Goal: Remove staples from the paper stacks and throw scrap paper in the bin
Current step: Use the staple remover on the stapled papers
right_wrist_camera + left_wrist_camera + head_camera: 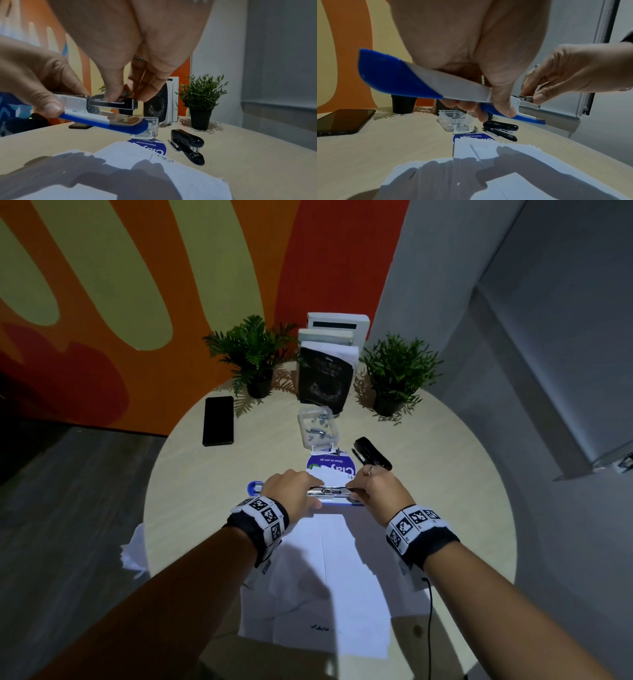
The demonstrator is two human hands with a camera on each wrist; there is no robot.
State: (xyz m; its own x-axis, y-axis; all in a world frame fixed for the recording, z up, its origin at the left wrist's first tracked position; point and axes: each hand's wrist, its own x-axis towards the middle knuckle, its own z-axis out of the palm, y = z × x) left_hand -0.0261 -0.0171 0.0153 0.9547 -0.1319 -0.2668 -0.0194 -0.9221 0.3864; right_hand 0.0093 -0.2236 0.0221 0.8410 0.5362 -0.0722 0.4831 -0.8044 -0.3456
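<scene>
A blue and white stapler [329, 492] is held above the white paper sheets [325, 577] on the round table [445, 474]. My left hand [301, 487] grips the stapler's body, thumb on the blue base [489, 108]. My right hand [359, 486] pinches the stapler's metal magazine [116, 104] at its front end, thumb and fingers curled round it [126, 97]. The stapler [102, 120] is hinged open, its blue top arm [393, 75] swung back to the left. Whether a staple is in the papers [137, 175] under the hands I cannot tell.
A black stapler [371, 453] lies right of the hands. A clear plastic box [317, 428] with small metal parts and a blue round sticker [330, 467] sit behind them. A black phone [218, 421], two potted plants [255, 354] [397, 371] and books [323, 381] stand farther back. Crumpled paper [135, 553] overhangs the left edge.
</scene>
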